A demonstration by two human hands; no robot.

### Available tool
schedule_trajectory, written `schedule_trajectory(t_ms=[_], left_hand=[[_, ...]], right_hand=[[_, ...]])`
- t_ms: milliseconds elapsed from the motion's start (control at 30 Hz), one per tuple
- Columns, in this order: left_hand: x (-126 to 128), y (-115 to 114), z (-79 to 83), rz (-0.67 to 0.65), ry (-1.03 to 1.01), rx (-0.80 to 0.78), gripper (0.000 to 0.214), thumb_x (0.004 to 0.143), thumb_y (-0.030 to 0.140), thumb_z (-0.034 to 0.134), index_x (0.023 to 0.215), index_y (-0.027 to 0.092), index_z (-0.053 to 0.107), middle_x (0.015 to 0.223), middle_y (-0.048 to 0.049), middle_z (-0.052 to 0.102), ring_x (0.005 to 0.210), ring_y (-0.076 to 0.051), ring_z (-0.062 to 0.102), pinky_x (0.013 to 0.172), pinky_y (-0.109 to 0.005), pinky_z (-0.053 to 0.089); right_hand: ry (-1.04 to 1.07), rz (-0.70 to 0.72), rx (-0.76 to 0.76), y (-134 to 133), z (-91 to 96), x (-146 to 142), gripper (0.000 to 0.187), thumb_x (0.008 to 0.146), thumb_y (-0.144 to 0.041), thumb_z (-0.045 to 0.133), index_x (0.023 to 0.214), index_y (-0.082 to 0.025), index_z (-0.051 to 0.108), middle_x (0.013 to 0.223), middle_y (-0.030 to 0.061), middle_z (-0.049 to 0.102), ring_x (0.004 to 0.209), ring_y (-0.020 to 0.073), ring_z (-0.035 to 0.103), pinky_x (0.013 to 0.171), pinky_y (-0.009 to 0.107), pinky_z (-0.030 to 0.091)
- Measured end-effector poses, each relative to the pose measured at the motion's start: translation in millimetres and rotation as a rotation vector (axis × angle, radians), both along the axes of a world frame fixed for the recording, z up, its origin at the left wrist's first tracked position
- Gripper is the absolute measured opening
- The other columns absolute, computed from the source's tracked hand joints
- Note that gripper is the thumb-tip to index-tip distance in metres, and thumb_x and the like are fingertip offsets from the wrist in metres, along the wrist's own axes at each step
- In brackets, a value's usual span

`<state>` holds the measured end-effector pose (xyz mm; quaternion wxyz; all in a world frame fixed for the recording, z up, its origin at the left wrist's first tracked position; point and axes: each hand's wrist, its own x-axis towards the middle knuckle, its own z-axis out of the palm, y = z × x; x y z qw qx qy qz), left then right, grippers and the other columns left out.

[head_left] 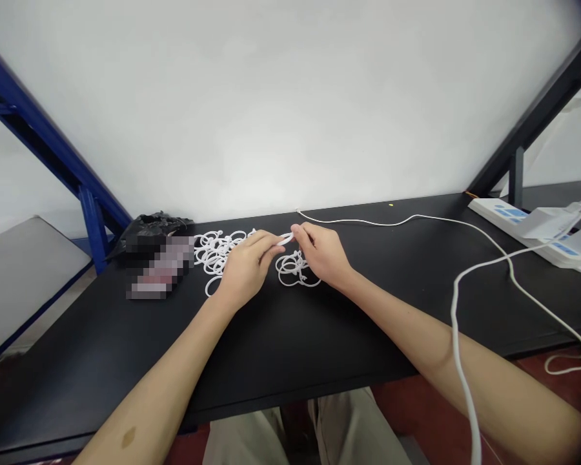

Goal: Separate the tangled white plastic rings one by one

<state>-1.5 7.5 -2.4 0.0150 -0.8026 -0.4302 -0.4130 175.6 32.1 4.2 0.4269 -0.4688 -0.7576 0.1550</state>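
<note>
A white plastic ring (286, 239) is held up above the black table between my two hands. My left hand (244, 268) pinches one side of it between thumb and fingers. On the other side, the thumb and curled fingers of my right hand (325, 255) close on the ring. Part of the ring is hidden by the fingers. A heap of similar white rings (216, 253) with small knobs lies beside and partly behind my left hand. A smaller cluster of rings (297, 279) rests on the table just below and left of my right hand.
A black plastic bag (155, 225) and a pixelated item (162, 271) lie at the left of the black table (281, 349). A white cable (458, 310) hangs across the right side, over my right forearm. White devices (527, 226) stand far right. A blue frame (53, 135) rises at left.
</note>
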Motion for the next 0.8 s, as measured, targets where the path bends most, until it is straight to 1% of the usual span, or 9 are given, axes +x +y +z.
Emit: schedule_trajectory(t_ms=[33, 100, 167, 233, 300, 367, 500, 633, 800], left_hand=[[-1.0, -0.2, 0.2, 0.019, 0.019, -0.023, 0.026, 0.098, 0.035, 0.045, 0.1, 0.023, 0.068, 0.095, -0.0036, 0.068, 0.085, -0.016, 0.062, 0.078, -0.027, 0.047], [-4.8, 0.4, 0.8, 0.123, 0.05, -0.058, 0.029, 0.098, 0.038, 0.044, 0.101, 0.023, 0.069, 0.096, -0.0043, 0.069, 0.084, -0.017, 0.063, 0.078, -0.028, 0.046], [-12.0, 2.5, 1.9, 0.281, 0.087, -0.068, 0.033, 0.098, 0.04, 0.041, 0.103, 0.023, 0.069, 0.1, -0.0059, 0.069, 0.087, -0.02, 0.063, 0.079, -0.031, 0.045], [-22.3, 5.6, 3.2, 0.445, 0.155, -0.082, 0.036, 0.098, 0.04, 0.038, 0.104, 0.022, 0.069, 0.103, -0.0082, 0.069, 0.095, -0.025, 0.062, 0.083, -0.035, 0.044], [-34.1, 8.9, 4.1, 0.579, 0.246, -0.131, 0.038, 0.097, 0.038, 0.036, 0.105, 0.022, 0.069, 0.105, -0.0105, 0.069, 0.101, -0.029, 0.059, 0.085, -0.041, 0.043], [-44.9, 11.6, 4.0, 0.674, 0.327, -0.204, 0.04, 0.095, 0.037, 0.035, 0.106, 0.02, 0.07, 0.109, -0.0132, 0.069, 0.104, -0.034, 0.056, 0.085, -0.046, 0.043], [-56.6, 13.9, 1.8, 0.736, 0.418, -0.324, 0.044, 0.092, 0.036, 0.034, 0.11, 0.016, 0.069, 0.112, -0.0189, 0.066, 0.107, -0.039, 0.053, 0.084, -0.051, 0.044], [-57.1, 13.9, -0.1, 0.753, 0.437, -0.362, 0.046, 0.091, 0.04, 0.035, 0.112, 0.016, 0.068, 0.115, -0.0202, 0.065, 0.11, -0.039, 0.053, 0.085, -0.05, 0.045], [-58.1, 13.7, -3.5, 0.737, 0.483, -0.434, 0.055, 0.092, 0.047, 0.033, 0.126, 0.013, 0.06, 0.128, -0.0231, 0.057, 0.122, -0.042, 0.046, 0.093, -0.054, 0.041]], right_hand=[[-0.027, -0.008, -0.013, 0.1, 0.5, 0.5, 0.044, 0.1, -0.046, 0.036, 0.076, -0.019, 0.061, 0.069, -0.0009, 0.061, 0.063, 0.0116, 0.052, 0.063, 0.026, 0.035], [-0.11, -0.002, -0.042, 0.0, 1.4, 1.8, 0.043, 0.099, -0.049, 0.037, 0.08, -0.019, 0.062, 0.074, 0.0003, 0.062, 0.069, 0.0135, 0.054, 0.065, 0.027, 0.036], [-0.233, 0.064, -0.046, -0.5, 1.9, 3.7, 0.039, 0.095, -0.054, 0.045, 0.086, -0.02, 0.064, 0.082, 0.0025, 0.064, 0.08, 0.0168, 0.055, 0.071, 0.029, 0.039], [-0.37, 0.159, -0.016, -0.8, 1.5, 6.0, 0.04, 0.087, -0.059, 0.056, 0.09, -0.02, 0.066, 0.092, 0.0052, 0.064, 0.09, 0.0204, 0.055, 0.079, 0.033, 0.041], [-0.482, 0.238, 0.009, -0.7, 0.3, 8.3, 0.043, 0.079, -0.061, 0.065, 0.093, -0.02, 0.068, 0.098, 0.0069, 0.063, 0.093, 0.0223, 0.054, 0.085, 0.036, 0.042], [-0.545, 0.274, 0.013, -0.5, -0.7, 10.2, 0.038, 0.078, -0.056, 0.069, 0.093, -0.02, 0.068, 0.099, 0.0074, 0.062, 0.092, 0.0221, 0.054, 0.085, 0.037, 0.042], [-0.571, 0.276, 0.019, -1.4, -0.1, 11.1, 0.025, 0.088, -0.043, 0.062, 0.088, -0.018, 0.068, 0.097, 0.0078, 0.062, 0.09, 0.0209, 0.054, 0.082, 0.035, 0.043], [-0.538, 0.229, 0.012, -2.7, 2.2, 9.7, 0.027, 0.093, -0.041, 0.056, 0.089, -0.018, 0.069, 0.098, 0.0082, 0.062, 0.09, 0.0205, 0.053, 0.081, 0.034, 0.043], [-0.478, 0.149, 0.047, -0.4, 1.6, 8.7, 0.027, 0.095, -0.039, 0.053, 0.092, -0.019, 0.07, 0.098, 0.0077, 0.063, 0.09, 0.0203, 0.053, 0.08, 0.033, 0.042]])
